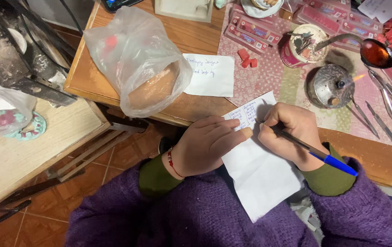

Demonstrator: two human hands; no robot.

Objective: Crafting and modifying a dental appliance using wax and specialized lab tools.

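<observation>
Head view: pen [312,153] in right hand [289,132]

A wooden table [91,77] stands ahead of the hands. A floor of reddish-brown tiles [127,155] lies below them, and a pale wooden bench [18,155] stands to their left.

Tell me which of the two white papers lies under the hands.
The paper hanging over the table edge, held by the left hand; the right hand writes there. The other paper lies untouched beside the plastic bag.
</observation>
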